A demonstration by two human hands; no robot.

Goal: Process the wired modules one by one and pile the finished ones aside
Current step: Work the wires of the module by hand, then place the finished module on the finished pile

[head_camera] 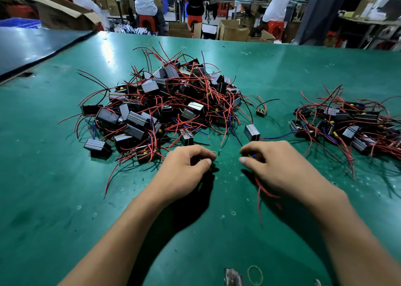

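The head camera looks down on both hands, low on the green table (pixel 65 177). The left hand (pixel 186 166) sits at 9 o'clock of the right. Its fingers are curled in, with the thumb pressed against the forefinger. A thin black wire end (pixel 218 153) shows just past its fingertips, but I cannot tell whether the pinch has hold of it.

The right hand (pixel 275 166) curls tightly round the held module (pixel 252 156) (only a speck of yellow and blue shows between thumb and fingers). Its red wires (pixel 263 191) trail from under the palm toward 6 o'clock.

At 12 o'clock of the hands lies the large heap (pixel 165 107) of black modules tangled in red, black and blue leads, its near edge close to the left knuckles. The smaller pile (pixel 351 125) lies at 2 o'clock, well apart from the heap. Between the two a lone module (pixel 251 132) lies just beyond the right hand.

A rubber band (pixel 255 275) lies at 6 o'clock, near the table's front edge. At 12 o'clock past the table, people sit on red stools (pixel 148 22) among cardboard boxes (pixel 233 32)
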